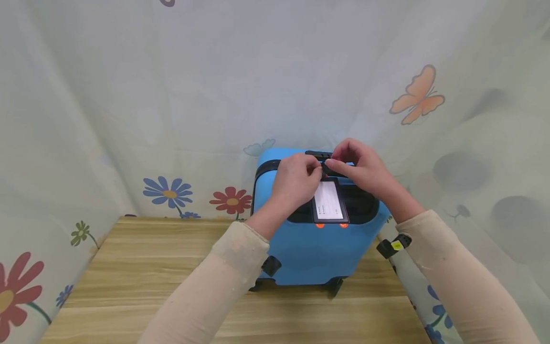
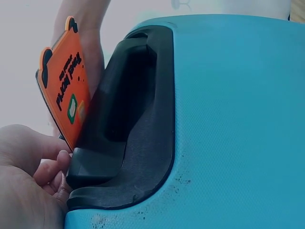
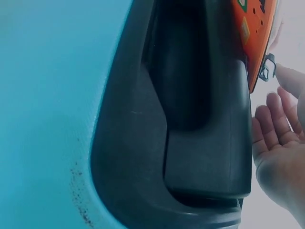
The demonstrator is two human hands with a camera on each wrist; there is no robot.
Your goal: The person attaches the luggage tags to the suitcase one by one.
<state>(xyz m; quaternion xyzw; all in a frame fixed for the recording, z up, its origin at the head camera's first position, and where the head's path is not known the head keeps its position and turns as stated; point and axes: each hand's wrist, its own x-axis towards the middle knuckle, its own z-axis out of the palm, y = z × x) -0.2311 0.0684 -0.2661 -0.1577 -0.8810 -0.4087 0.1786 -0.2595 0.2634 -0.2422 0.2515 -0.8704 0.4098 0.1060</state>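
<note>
A luggage tag (image 1: 329,200) lies against the front of the blue suitcase (image 1: 313,258), below its top handle. In the head view its white card faces up; in the left wrist view its orange printed back (image 2: 69,88) shows. The left hand (image 1: 296,179) pinches the black strap at the tag's upper end, its fingers curled. Close beside it, the right hand (image 1: 361,167) has thumb and forefinger at the same strap. In the right wrist view a small black buckle (image 3: 268,67) sits at the right thumb tip, while the other fingers bend loosely. The fingers partly hide the strap.
The suitcase stands on wheels on a wood-grain surface (image 1: 150,272). Its black side handle (image 2: 152,109) is recessed in the front shell. Behind and around hangs a pale curtain (image 1: 193,95) printed with flowers and butterflies. Each sleeve has a black wrist camera (image 1: 271,265) on it.
</note>
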